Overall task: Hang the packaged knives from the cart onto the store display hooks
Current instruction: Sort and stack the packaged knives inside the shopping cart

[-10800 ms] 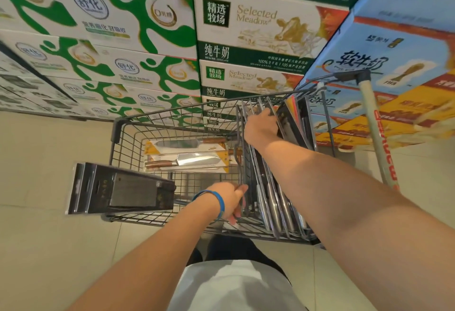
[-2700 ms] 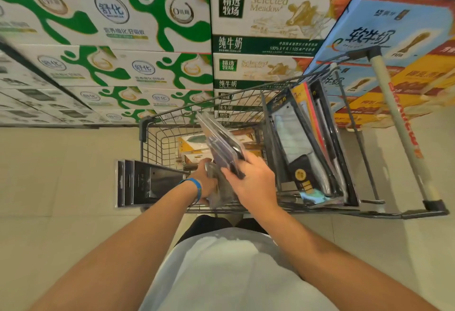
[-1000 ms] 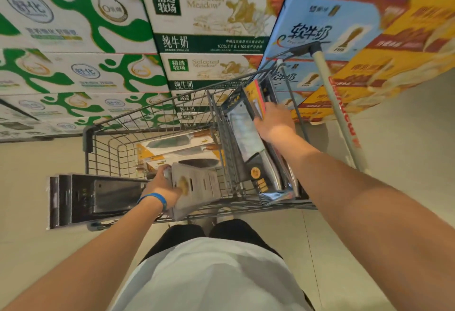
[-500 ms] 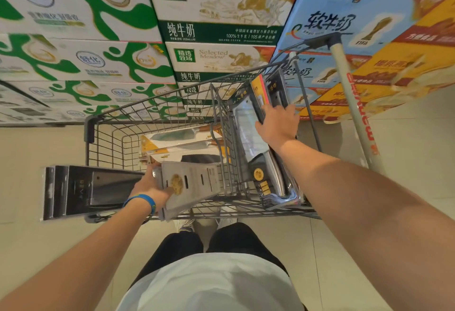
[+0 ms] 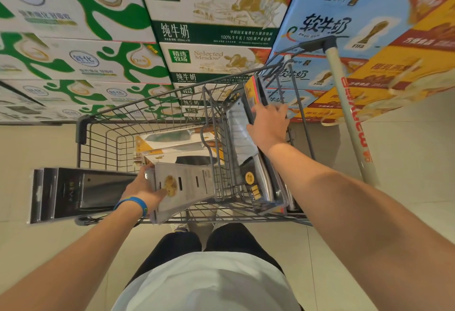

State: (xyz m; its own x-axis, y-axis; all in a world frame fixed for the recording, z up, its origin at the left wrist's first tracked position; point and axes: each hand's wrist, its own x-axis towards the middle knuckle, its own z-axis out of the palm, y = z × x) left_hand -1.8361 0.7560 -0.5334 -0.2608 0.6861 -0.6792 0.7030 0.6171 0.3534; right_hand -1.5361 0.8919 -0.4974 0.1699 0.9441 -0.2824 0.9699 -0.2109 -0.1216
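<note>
A wire shopping cart (image 5: 138, 107) stands in front of me. My left hand (image 5: 140, 188), with a blue wristband, grips a small stack of grey packaged knives (image 5: 192, 186) over the cart's near edge. My right hand (image 5: 267, 127) rests with spread fingers on the top edges of several upright knife packs (image 5: 242, 143) in the cart's right section. Yellow-carded knives (image 5: 170, 139) lie flat in the basket. No display hooks are in view.
Black boxed knife packs (image 5: 73, 193) stick out over the cart's left near corner. The cart's cream handle bar (image 5: 344, 103) runs along the right. Stacked milk cartons (image 5: 209, 10) wall off the far side. Beige floor tiles lie to the left and right.
My right hand has shifted slightly right along the upright packs and spread its fingers. My left hand still holds the grey stack in much the same place.
</note>
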